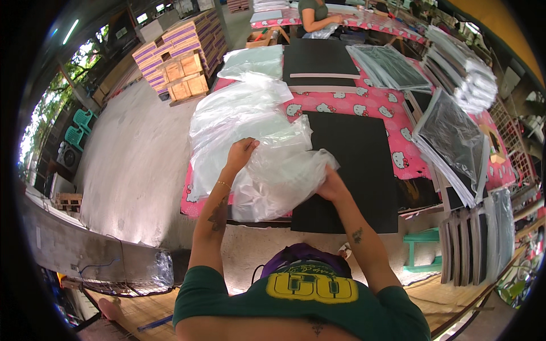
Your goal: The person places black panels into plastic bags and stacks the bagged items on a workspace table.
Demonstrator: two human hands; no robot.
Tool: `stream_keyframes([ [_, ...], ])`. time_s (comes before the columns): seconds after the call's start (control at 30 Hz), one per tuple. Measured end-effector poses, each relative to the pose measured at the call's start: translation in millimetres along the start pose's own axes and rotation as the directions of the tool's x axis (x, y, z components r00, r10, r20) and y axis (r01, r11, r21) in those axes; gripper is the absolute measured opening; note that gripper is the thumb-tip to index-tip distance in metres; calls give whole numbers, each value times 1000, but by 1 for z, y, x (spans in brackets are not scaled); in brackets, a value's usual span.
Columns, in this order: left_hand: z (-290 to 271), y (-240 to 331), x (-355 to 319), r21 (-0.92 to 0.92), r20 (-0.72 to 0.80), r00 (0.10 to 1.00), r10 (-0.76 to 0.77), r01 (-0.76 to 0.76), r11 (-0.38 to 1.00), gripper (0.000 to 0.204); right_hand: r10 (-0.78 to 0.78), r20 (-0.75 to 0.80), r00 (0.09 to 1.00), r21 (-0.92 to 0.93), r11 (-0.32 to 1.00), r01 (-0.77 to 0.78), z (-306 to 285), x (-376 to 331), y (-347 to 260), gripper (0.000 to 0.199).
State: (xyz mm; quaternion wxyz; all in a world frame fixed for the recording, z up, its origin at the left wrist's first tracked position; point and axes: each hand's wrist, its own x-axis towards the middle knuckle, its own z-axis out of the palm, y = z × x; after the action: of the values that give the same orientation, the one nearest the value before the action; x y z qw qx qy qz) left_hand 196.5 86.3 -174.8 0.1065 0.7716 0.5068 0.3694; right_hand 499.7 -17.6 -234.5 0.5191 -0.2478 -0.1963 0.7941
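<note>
A clear plastic bag (pixel 278 176) is stretched between my two hands, crumpled and partly lifted over the table. My left hand (pixel 243 152) pinches its left side with closed fingers. On the right, my right hand (pixel 329 183) grips the bag's other edge, its fingers partly hidden by the film. Under and beside the bag lies a large black board (pixel 358 170), reaching past the table's near edge. More clear plastic bags (pixel 227 119) are spread in an overlapping pile to the left and beyond my left hand.
A pink patterned cloth (pixel 341 103) covers the table. Farther off lie another black board (pixel 315 57) and plastic-wrapped panels (pixel 389 67). Wrapped panels (pixel 452 142) lie at right; several stand upright (pixel 466 247) beside a green stool (pixel 422 250). Stacked cartons (pixel 182 54) stand back left. A person (pixel 314 20) works behind.
</note>
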Motion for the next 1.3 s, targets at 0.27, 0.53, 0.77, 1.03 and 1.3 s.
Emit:
stream_keyframes([
  [0.27, 62, 68, -81, -93, -148, 969, -200, 188, 978, 45, -44, -148, 988, 256, 963, 81, 22, -55, 0, 55],
  [0.53, 65, -34, -64, 478, -99, 978, -183, 208, 854, 49, -353, -459, 815, 11, 916, 402, -45, -126, -8, 42],
  [0.77, -18, -44, 39, 600, 35, 994, -107, 65, 797, 42, -244, -549, 800, -6, 958, 288, -58, -181, -23, 45],
  [1.03, 67, 5, -9, 555, 112, 950, -292, 184, 812, 68, 16, -361, 932, 269, 959, 88, -29, -166, 1, 30],
  [1.3, 60, 41, 61, 669, 103, 981, -166, 55, 742, 58, -418, -390, 820, 68, 875, 479, 6, -246, -78, 41],
])
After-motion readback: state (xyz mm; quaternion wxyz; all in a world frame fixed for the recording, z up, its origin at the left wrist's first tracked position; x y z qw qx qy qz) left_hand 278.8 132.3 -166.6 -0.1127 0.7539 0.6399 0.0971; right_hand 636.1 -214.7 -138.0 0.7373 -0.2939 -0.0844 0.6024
